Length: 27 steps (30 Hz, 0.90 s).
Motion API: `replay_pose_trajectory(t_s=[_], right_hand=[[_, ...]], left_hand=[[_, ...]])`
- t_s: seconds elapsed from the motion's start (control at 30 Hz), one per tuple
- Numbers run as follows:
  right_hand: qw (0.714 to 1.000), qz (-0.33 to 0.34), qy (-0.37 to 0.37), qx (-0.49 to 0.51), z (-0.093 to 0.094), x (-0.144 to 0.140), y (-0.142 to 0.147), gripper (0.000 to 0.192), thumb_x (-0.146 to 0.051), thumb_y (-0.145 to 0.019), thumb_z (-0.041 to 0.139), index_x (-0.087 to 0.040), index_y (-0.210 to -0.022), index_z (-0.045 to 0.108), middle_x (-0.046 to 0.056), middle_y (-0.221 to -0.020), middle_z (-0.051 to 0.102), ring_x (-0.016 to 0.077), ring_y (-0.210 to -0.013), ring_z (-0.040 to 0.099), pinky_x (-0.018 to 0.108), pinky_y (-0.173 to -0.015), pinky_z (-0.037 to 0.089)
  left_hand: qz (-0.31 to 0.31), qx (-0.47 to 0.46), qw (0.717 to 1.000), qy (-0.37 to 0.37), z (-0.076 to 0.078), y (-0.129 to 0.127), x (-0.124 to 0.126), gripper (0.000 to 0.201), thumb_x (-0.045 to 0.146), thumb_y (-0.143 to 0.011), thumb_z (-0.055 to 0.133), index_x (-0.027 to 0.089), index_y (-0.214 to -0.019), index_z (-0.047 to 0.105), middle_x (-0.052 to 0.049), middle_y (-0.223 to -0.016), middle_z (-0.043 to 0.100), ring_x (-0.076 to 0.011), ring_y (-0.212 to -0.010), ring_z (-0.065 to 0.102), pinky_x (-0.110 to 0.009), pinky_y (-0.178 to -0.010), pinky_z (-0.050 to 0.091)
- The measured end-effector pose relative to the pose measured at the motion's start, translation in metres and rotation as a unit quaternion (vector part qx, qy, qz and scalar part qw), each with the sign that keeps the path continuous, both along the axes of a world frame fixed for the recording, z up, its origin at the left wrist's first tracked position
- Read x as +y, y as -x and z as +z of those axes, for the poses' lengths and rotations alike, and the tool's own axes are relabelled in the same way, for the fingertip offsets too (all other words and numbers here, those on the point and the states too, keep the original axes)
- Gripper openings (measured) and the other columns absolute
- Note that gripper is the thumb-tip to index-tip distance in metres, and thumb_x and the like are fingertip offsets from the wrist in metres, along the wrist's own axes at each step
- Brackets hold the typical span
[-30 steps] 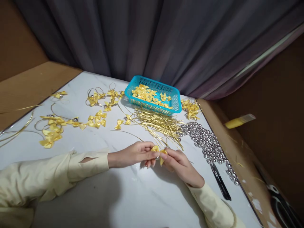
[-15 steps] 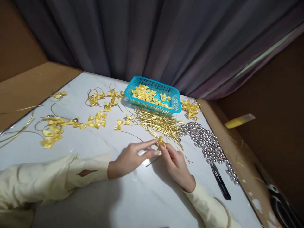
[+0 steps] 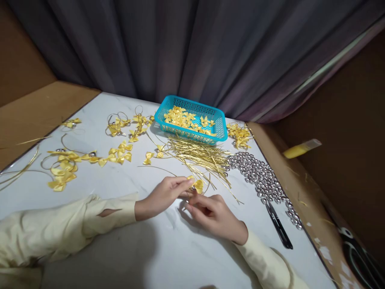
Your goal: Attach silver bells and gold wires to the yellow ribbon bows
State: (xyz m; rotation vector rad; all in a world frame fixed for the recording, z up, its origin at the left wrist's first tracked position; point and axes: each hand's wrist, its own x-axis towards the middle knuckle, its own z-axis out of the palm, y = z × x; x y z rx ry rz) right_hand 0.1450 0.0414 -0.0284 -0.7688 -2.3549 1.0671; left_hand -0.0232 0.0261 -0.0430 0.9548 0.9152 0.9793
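- Head view, setting: a white marbled table [image 3: 90, 176] is lying before a dark pleated curtain [image 3: 186, 48], with brown board panels flanking it on both sides.
- Head view, landmark: a turquoise basket [image 3: 221, 128] is sitting at the far edge of the table, holding loose yellow bows.
- Head view, left hand [image 3: 164, 194]: it is reaching in from a cream sleeve and pinching a small yellow bow [image 3: 198, 186] between thumb and fingertips, on the near side of the basket and just above the tabletop.
- Head view, right hand [image 3: 213, 212]: it is lying just beside the bow with its fingers curled loosely inward; whether it is gripping anything cannot be told.
- Head view, supplies: a bundle of gold wires [image 3: 201, 156] is fanning out just in front of the basket, its near ends lying close to the held bow.
- Head view, supplies: a heap of silver beads [image 3: 261, 176] is trailing away to the right of the basket, with black scissors [image 3: 278, 226] lying at its near end.
- Head view, finished pieces: bows on wire loops [image 3: 72, 158] are lying scattered to the left of the basket.
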Motion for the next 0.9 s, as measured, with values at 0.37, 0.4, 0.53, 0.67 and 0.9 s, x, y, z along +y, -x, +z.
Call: replay_pose_trajectory(t_s=[0.37,0.4,0.53,0.67,0.9], right_hand=[[0.989,-0.027,0.144,0.027,0.016,0.014,-0.017,0.033,-0.031,-0.082,0.054,-0.015,-0.053,0.052,-0.007,-0.041,0.03,0.0051,-0.039,0.024,0.021,-0.039,0.018],[0.989,-0.044,0.138,0.029,0.016,0.015,-0.019,0.034,-0.031,-0.081,0.054,-0.015,-0.052,0.052,-0.007,-0.041,0.03,0.0054,-0.039,0.024,0.022,-0.039,0.018],[0.975,-0.142,0.142,0.093,0.014,0.025,-0.03,0.031,-0.031,-0.078,0.059,-0.015,-0.051,0.052,-0.005,-0.043,0.035,0.0063,-0.041,0.026,0.024,-0.041,0.017],[0.923,-0.224,0.218,0.223,0.017,0.042,-0.048,0.028,-0.024,-0.074,0.063,-0.017,-0.049,0.051,-0.007,-0.042,0.029,0.0062,-0.039,0.021,0.024,-0.041,0.016],[0.932,-0.168,0.291,0.136,0.038,0.058,-0.087,0.026,-0.032,-0.07,0.065,-0.018,-0.051,0.057,-0.007,-0.039,0.029,0.0056,-0.035,0.02,0.023,-0.037,0.016]], left_hand=[[0.054,0.046,0.997,-0.028,0.005,0.004,0.003,0.03,0.037,-0.085,0.051,0.011,-0.081,0.067,-0.008,-0.088,0.069,-0.0198,-0.089,0.06,-0.03,-0.081,0.045],[0.057,0.051,0.997,-0.03,0.004,0.003,0.003,0.03,0.037,-0.085,0.052,0.011,-0.081,0.067,-0.008,-0.088,0.069,-0.02,-0.089,0.061,-0.03,-0.081,0.045],[0.062,0.072,0.995,-0.034,0.001,0.004,0.004,0.032,0.039,-0.086,0.051,0.012,-0.086,0.067,-0.008,-0.089,0.07,-0.0197,-0.087,0.063,-0.031,-0.081,0.048],[0.05,0.1,0.992,-0.058,-0.001,0.006,0.005,0.034,0.04,-0.088,0.047,0.011,-0.085,0.066,-0.008,-0.088,0.071,-0.0197,-0.086,0.065,-0.03,-0.079,0.05],[0.05,0.217,0.97,-0.099,0.001,0.009,0.008,0.036,0.04,-0.088,0.045,0.013,-0.077,0.067,-0.006,-0.087,0.071,-0.0226,-0.089,0.064,-0.033,-0.082,0.048]])
